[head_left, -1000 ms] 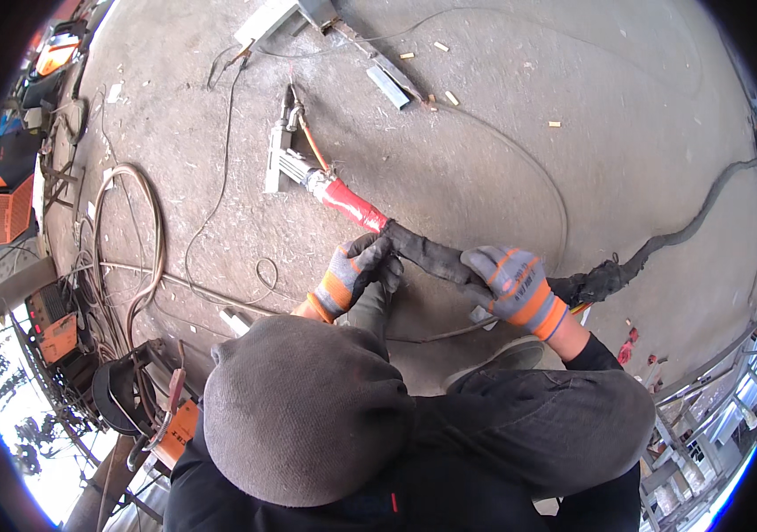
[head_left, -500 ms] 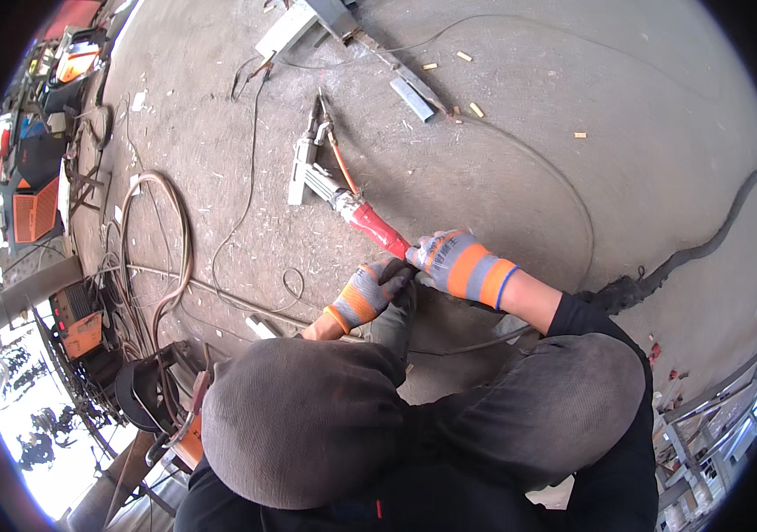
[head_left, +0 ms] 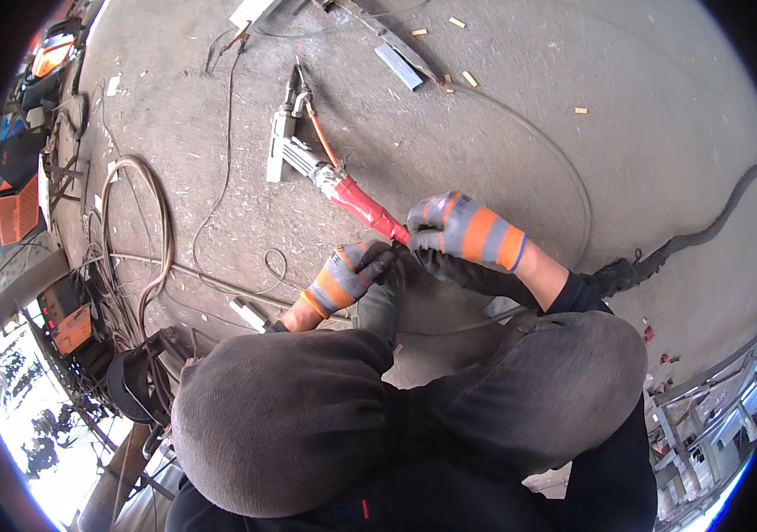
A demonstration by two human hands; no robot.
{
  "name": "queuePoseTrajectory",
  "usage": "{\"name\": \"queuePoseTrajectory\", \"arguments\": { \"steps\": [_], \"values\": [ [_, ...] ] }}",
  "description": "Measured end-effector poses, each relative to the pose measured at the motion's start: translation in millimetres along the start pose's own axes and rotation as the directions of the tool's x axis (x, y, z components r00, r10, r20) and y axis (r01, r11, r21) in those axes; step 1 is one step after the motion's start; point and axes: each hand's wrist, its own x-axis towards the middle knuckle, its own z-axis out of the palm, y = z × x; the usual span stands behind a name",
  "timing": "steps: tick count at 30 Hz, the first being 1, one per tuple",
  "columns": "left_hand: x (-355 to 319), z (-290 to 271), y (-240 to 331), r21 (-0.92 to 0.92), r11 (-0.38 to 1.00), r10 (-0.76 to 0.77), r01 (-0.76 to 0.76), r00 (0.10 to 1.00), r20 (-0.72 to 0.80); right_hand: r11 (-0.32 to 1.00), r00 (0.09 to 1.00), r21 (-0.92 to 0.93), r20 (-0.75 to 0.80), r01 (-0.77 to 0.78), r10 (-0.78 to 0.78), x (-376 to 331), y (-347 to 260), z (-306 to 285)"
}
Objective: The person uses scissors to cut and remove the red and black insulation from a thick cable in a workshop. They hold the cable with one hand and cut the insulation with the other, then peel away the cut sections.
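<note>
A long tool shaped like a welding gun lies on the floor, with a grey metal body, a thin nozzle and an orange hose along its side. Its rear is wrapped in red. Behind that, a black sleeved cable passes under my right arm. My gloved right hand is closed in a pinch just above the red wrap's end; whatever it pinches is hidden. Close below that end, my gloved left hand has its black fingertips curled together. What they hold cannot be made out.
Coiled hoses and an orange-and-black machine stand at the left. A metal bar and small yellowish pieces lie at the far side. The black cable runs off right. My knees are close below.
The whole view has shifted, so the floor and tool appear higher and further left. My right hand has risen off the red wrap's end; my left hand stays close beside it.
</note>
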Motion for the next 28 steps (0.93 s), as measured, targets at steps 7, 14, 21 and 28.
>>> {"name": "queuePoseTrajectory", "arguments": {
  "steps": [7,14,21,28],
  "values": [
    [-2.2,22.0,1.0,-0.094,0.996,-0.024,0.007,0.984,-0.178,0.983,0.973,-0.026,-0.149,-0.184,0.179,-15.4,-11.9,21.9],
    [5.6,30.4,0.2,-0.312,0.946,-0.154,0.088,0.969,-0.193,0.876,0.903,0.410,-0.222,-0.256,0.368,-24.6,-5.1,34.4],
    [11.9,26.5,14.0,-0.192,0.962,-0.230,0.194,0.955,-0.188,0.688,0.843,0.698,-0.237,-0.198,0.483,-26.4,12.8,48.7],
    [32.0,16.1,54.7,0.485,0.834,0.338,-0.262,0.938,-0.075,0.624,0.867,0.742,-0.121,-0.245,0.484,-23.3,-4.1,20.1]
  ]
}}
